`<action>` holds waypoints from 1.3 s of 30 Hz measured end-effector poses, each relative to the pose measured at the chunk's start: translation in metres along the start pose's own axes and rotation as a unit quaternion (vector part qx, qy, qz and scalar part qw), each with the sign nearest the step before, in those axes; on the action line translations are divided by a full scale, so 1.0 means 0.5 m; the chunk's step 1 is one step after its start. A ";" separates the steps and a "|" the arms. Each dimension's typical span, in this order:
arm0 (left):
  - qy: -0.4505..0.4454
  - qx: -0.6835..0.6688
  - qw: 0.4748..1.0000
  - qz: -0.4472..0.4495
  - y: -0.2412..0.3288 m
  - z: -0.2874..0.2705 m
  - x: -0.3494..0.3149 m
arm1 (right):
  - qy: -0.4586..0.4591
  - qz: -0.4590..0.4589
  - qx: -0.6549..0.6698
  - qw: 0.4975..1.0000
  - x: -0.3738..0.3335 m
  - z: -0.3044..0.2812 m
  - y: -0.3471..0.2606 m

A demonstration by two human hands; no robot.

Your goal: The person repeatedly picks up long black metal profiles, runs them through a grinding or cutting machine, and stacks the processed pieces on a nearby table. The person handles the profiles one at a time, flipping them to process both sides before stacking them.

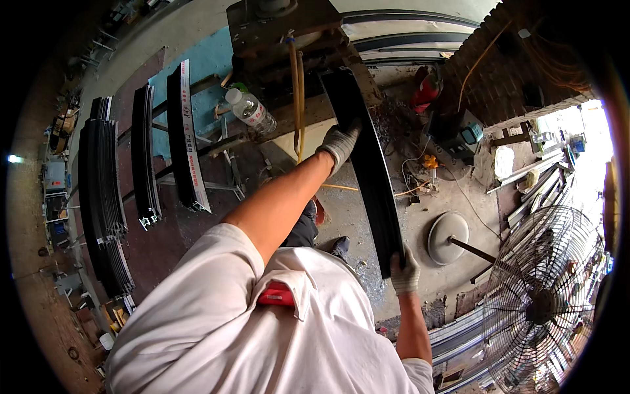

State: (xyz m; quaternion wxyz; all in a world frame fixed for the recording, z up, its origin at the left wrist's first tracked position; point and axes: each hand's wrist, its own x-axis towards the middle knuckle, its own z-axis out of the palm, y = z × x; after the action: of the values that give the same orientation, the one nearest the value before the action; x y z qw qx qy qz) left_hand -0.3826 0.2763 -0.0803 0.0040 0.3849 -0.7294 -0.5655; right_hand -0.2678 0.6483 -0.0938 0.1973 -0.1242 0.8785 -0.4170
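A long black metal profile (369, 177) slants in front of me, its far end lying at the dark machine (289, 46). My left hand (339, 146), in a pale knitted glove with dark fingertips, is closed on its left edge around the middle. At the near end, my right hand (405, 272), gloved alike, grips the right edge. The undersides of both grips are hidden. Left of the machine stands a clear plastic bottle (251, 110) with a white cap, close to yellowish hoses (298, 98).
Stacks of black profiles (102, 203) rest on a rack at left, beside a profile with a printed strip (184, 134). A large wire-cage fan (538, 305) and its round base (449, 238) stand at right. Cables cross the floor near a red container (426, 90).
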 end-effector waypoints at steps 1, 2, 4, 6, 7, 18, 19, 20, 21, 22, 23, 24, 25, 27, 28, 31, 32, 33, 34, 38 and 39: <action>-0.008 -0.006 1.000 -0.004 -0.035 0.001 0.030 | -0.007 -0.017 -0.018 1.000 0.010 0.013 0.013; -0.020 -0.011 1.000 -0.007 -0.055 0.007 0.054 | -0.020 -0.010 -0.010 1.000 0.018 0.032 0.042; -0.068 -0.077 0.994 -0.047 -0.027 0.021 0.036 | -0.037 0.015 0.002 0.999 0.026 0.064 0.120; -0.085 -0.066 0.993 -0.057 -0.018 0.008 0.027 | -0.026 0.029 0.005 0.999 0.029 0.083 0.116; -0.066 -0.076 0.993 -0.059 -0.018 0.009 0.023 | -0.025 0.037 0.001 0.999 0.029 0.084 0.102; -0.097 -0.120 0.987 0.045 -0.071 0.078 -0.115 | 0.054 0.028 -0.012 0.998 -0.053 0.070 0.209; -0.109 -0.085 0.986 0.097 -0.077 0.095 -0.145 | 0.057 0.029 -0.022 0.998 -0.097 0.056 0.249; -0.098 -0.141 0.982 0.079 -0.090 0.115 -0.187 | 0.043 0.036 -0.037 0.998 -0.132 0.038 0.267; -0.049 -0.192 0.973 0.118 -0.113 0.133 -0.222 | 0.028 0.039 -0.054 0.997 -0.160 0.017 0.281; -0.066 -0.235 0.962 0.122 -0.159 0.148 -0.236 | 0.025 0.032 -0.044 0.998 -0.188 0.000 0.304; -0.096 -0.242 0.958 0.122 -0.171 0.162 -0.266 | 0.029 0.032 -0.033 0.999 -0.222 -0.016 0.333; -0.119 -0.246 0.954 0.124 -0.183 0.163 -0.295 | 0.019 0.040 0.005 0.999 -0.247 -0.032 0.345; -0.131 -0.214 0.962 0.107 -0.175 0.152 -0.329 | 0.008 0.048 0.045 0.998 -0.269 -0.045 0.352; -0.136 -0.233 0.958 0.100 -0.136 0.123 -0.407 | -0.001 0.039 0.053 0.998 -0.292 -0.069 0.359; -0.117 -0.233 0.961 0.089 -0.121 0.104 -0.435 | -0.010 0.037 0.053 0.998 -0.294 -0.082 0.349; -0.104 -0.268 0.952 0.107 -0.107 0.052 -0.465 | 0.012 -0.050 -0.035 0.998 -0.276 -0.097 0.329; -0.095 -0.272 0.952 0.108 -0.092 0.021 -0.476 | 0.020 -0.058 -0.002 0.998 -0.260 -0.096 0.288; -0.086 -0.276 0.951 0.108 -0.087 -0.007 -0.482 | 0.020 -0.076 -0.018 0.997 -0.247 -0.100 0.244; -0.074 -0.298 0.945 0.108 -0.089 -0.032 -0.486 | 0.022 -0.094 -0.035 0.995 -0.234 -0.106 0.178; -0.050 -0.330 0.933 0.134 -0.092 -0.096 -0.489 | 0.047 -0.213 -0.071 0.973 -0.186 -0.093 0.028; -0.039 -0.323 0.934 0.147 -0.091 -0.107 -0.497 | 0.051 -0.238 -0.080 0.967 -0.173 -0.082 -0.001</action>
State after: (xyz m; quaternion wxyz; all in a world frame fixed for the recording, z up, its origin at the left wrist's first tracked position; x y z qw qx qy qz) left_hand -0.1587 0.3702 0.0079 0.1823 0.2293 -0.5556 -0.7781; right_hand -0.2089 0.7090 -0.0486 0.0370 -0.3237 0.8630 -0.3860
